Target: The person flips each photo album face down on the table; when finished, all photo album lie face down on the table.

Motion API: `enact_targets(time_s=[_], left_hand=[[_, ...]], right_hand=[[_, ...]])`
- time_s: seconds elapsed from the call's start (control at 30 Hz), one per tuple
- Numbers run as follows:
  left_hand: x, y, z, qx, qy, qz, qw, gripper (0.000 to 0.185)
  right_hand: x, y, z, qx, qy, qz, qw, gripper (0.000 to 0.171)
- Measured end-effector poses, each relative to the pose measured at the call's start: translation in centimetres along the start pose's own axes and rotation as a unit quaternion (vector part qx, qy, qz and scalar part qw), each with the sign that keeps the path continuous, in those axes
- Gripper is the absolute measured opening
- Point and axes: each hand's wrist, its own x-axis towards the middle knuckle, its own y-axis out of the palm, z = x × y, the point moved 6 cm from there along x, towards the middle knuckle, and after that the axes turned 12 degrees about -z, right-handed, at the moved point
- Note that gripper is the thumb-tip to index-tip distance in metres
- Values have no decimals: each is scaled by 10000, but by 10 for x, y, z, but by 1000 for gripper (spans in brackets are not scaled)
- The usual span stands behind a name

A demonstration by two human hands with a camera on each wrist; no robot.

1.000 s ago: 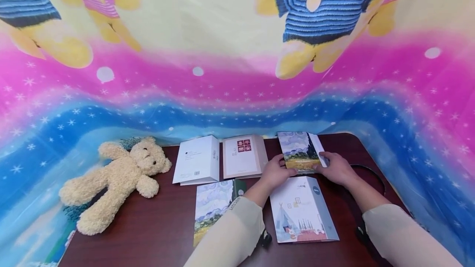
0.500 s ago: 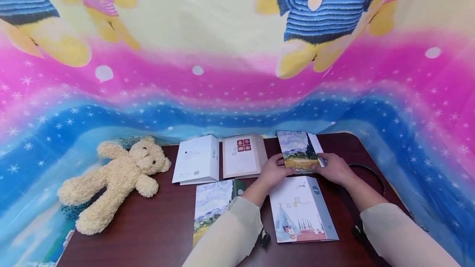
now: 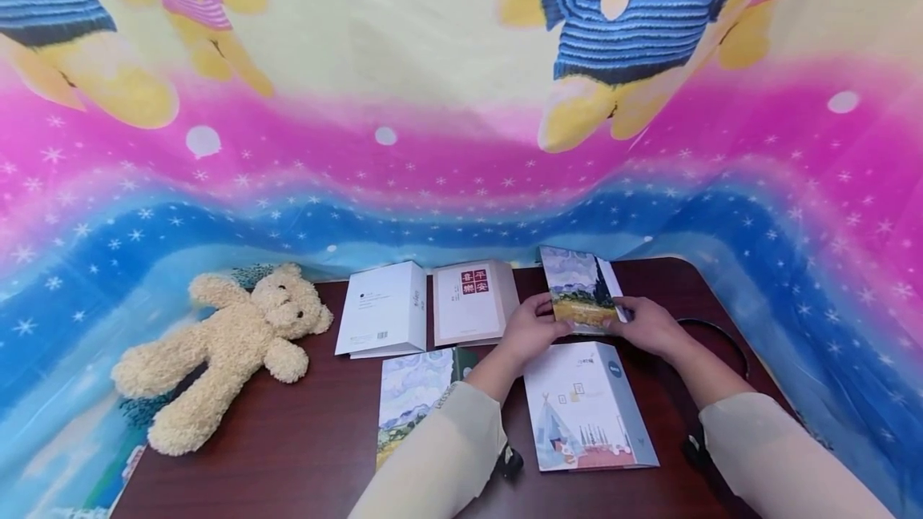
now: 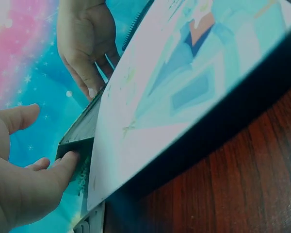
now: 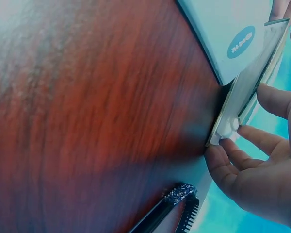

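The left hand (image 3: 530, 332) pinches the left near corner of a slim notebook with a painted wheat-field and cypress cover (image 3: 582, 289), fingers curled against its edge; the left wrist view shows a fingertip (image 4: 70, 160) pressed to that corner. The right hand (image 3: 646, 327) grips the notebook's right near corner, thumb and fingers closed on it. Held between both hands, the notebook is tilted with its near edge raised, at the far right part of the dark red wooden table (image 3: 288, 439).

Just in front of the hands lies a white notebook with a tent drawing and a round blue sticker (image 3: 586, 407), flat near the table's front edge. To its left lies a second painted-landscape notebook (image 3: 411, 399), partly covered by the left beige sleeve (image 3: 447, 455). Along the far edge lie a cream booklet with a red square seal (image 3: 472, 303) and, beside it, a plain white booklet (image 3: 382, 309). A cream plush teddy bear (image 3: 223, 347) sprawls over the table's left far corner. A star-patterned cloth in pink and blue with printed bears (image 3: 433, 142) hangs behind the table.
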Motion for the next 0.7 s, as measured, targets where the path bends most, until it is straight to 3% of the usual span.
enact_targets(time_s=[0.23,0.7], left_hand=[[-2,0,-5,59,53,-114,9999,68],[-5,-5,-11,-110,250,-330,9991,53]], right_hand=[[-1,-2,-2,543,345,243,9976,82],[-1,1,0,1022,495,505,9923,85]])
